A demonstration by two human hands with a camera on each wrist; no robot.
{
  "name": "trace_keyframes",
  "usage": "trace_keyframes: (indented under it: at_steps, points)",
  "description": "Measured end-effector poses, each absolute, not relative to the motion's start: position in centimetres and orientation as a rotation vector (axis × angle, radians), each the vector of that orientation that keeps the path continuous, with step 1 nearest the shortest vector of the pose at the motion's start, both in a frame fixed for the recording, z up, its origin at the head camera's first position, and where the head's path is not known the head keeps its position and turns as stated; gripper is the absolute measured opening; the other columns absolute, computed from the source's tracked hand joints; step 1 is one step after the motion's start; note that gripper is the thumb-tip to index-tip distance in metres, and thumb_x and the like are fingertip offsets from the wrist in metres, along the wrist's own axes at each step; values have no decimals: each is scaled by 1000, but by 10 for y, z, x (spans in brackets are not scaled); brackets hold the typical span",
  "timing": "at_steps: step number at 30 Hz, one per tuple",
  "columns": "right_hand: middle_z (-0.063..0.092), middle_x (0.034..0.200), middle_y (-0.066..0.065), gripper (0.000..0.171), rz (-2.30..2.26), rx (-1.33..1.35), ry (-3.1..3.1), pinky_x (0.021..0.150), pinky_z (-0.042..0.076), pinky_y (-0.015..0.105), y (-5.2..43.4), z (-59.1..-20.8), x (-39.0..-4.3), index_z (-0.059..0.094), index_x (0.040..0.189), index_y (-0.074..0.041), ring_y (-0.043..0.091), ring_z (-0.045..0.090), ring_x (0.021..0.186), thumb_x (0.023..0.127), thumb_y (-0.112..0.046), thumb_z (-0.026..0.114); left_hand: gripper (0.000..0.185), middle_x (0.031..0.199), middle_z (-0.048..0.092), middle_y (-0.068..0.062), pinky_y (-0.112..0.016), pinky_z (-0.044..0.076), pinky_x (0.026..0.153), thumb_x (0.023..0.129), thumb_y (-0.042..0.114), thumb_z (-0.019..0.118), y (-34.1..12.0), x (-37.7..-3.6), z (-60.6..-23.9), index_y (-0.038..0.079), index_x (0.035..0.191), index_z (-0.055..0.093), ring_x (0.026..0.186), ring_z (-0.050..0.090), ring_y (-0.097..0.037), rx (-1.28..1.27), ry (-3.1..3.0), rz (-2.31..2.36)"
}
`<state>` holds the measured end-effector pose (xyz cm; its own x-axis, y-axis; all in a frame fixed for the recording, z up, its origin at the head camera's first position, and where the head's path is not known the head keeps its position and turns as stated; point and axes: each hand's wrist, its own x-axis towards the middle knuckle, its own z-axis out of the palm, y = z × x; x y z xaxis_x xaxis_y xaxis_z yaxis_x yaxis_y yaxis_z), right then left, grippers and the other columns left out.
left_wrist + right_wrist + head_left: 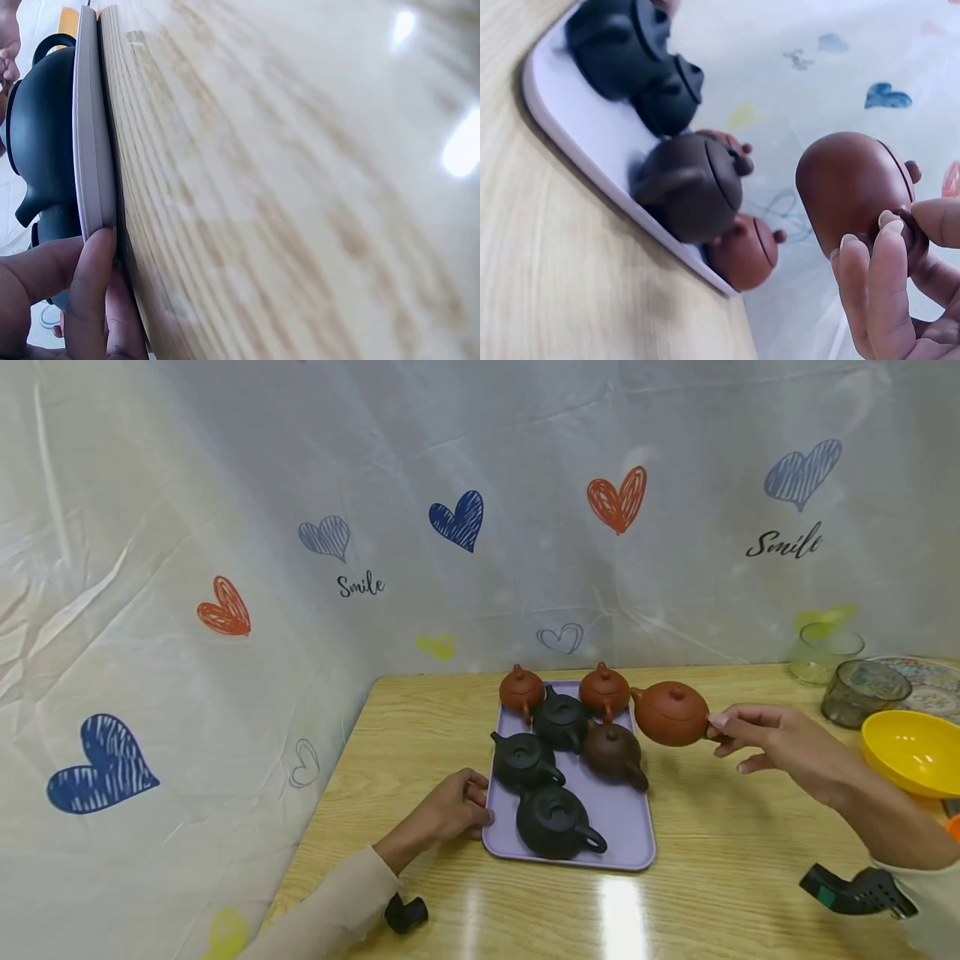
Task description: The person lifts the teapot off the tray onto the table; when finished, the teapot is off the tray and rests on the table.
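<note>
Across the wooden table [405, 727], the lilac tray [630, 827] is loaded with six teapots [560, 720], its left edge pinched by the left hand [456, 806]; and beside its back-right corner, the reddish-brown teapot [672, 714] is held aloft, handle pinched by the right hand [772, 739]!

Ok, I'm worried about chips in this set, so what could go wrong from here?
The raised reddish teapot is held only at its handle end by the right hand, so it might twist or slip. No finger steadies its lid, which could slide off if the pot tips. The lavender tray is crowded, so lowering the pot there might knock the dark brown teapot near its right edge.
</note>
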<state>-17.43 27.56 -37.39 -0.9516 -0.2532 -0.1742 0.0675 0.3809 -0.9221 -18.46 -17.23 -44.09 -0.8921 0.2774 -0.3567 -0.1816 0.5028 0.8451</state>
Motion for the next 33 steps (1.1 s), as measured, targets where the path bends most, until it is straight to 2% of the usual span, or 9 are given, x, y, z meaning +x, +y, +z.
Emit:
trace_keyframes:
  at_steps: [5, 11, 18, 22, 27, 30, 33]
  points:
    - [67, 104, -18, 27, -1612, -159, 2359, 77, 60, 29, 286, -377, -196, 69, 114, -14, 3, 66, 94, 107, -31, 49, 48, 101, 56, -13, -30, 61, 61, 84, 0, 72, -172, -184, -440, -3, 128, 51, 73, 60, -18, 82, 2303, 1365]
    - [68, 101, -18, 27, -1608, -185, 2372, 77, 61, 27, 304, -382, -225, 71, 114, -14, 3, 67, 94, 107, -27, 48, 47, 100, 56, -13, -31, 61, 61, 85, 0, 72, -173, -185, -441, -3, 127, 51, 73, 60, -18, 84, 2296, 1365]
    - [66, 103, -17, 28, -1503, -191, 2393, 79, 61, 29, 317, -394, -261, 69, 115, -13, 2, 66, 95, 107, -30, 50, 47, 101, 55, -13, -31, 61, 61, 85, 0, 71, -173, -185, -441, -2, 127, 51, 75, 60, -19, 69, 2290, 1360]
    - [65, 106, -13, 35, -1450, -184, 2388, 82, 61, 30, 322, -399, -277, 65, 124, -8, 5, 67, 97, 107, -33, 49, 46, 100, 54, -12, -31, 61, 61, 85, 0, 71, -172, -186, -441, -2, 127, 51, 74, 60, -18, 73, 2290, 1358]
    - [61, 110, -17, 57, -1397, -181, 2363, 85, 60, 31, 324, -407, -293, 47, 143, 4, 2, 65, 98, 106, -38, 48, 46, 100, 54, -13, -31, 61, 61, 85, -1, 71, -172, -186, -440, -3, 127, 50, 73, 61, -18, 81, 2293, 1357]
    - [60, 111, -18, 62, -1386, -177, 2347, 87, 60, 31, 325, -412, -300, 41, 147, 7, 0, 64, 98, 106, -39, 48, 46, 101, 55, -13, -31, 61, 61, 86, -1, 71, -173, -186, -440, -3, 127, 50, 72, 61, -18, 84, 2293, 1356]
    - [61, 115, -14, 58, -1372, -172, 2343, 88, 60, 32, 325, -419, -308, 46, 144, 6, -1, 64, 97, 106, -38, 48, 47, 101, 55, -14, -31, 61, 61, 85, -1, 71, -173, -186, -440, -3, 127, 50, 73, 61, -18, 89, 2291, 1358]
